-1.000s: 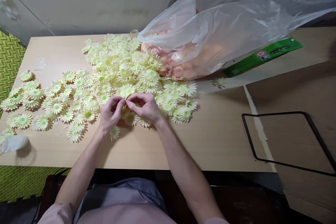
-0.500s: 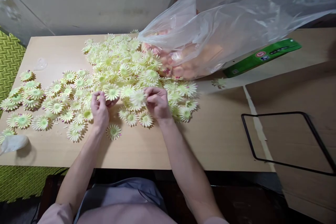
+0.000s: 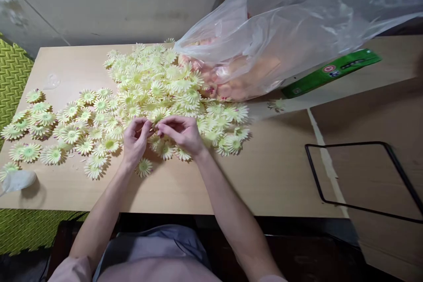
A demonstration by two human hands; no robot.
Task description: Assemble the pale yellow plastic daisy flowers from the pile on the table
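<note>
A wide heap of pale yellow fabric daisies [image 3: 155, 83] covers the back and left of the wooden table [image 3: 271, 176]. My left hand [image 3: 135, 139] and my right hand [image 3: 181, 132] meet at the heap's near edge, fingertips pinched together around a small piece I cannot make out. A single loose daisy [image 3: 144, 166] lies just below my left wrist. More daisies [image 3: 39, 119] are spread flat toward the left edge.
A large clear plastic bag [image 3: 280, 39] holding pinkish pieces lies at the back right, touching the heap. A green packet [image 3: 330, 72] lies beside it. A black wire frame [image 3: 363, 178] sits on the right. Green foam matting [image 3: 13, 66] borders the table's left side.
Half a second ago my hands were apart, each lifting a daisy. Now they have come back together at the heap's near edge, pinched fingertip to fingertip.
</note>
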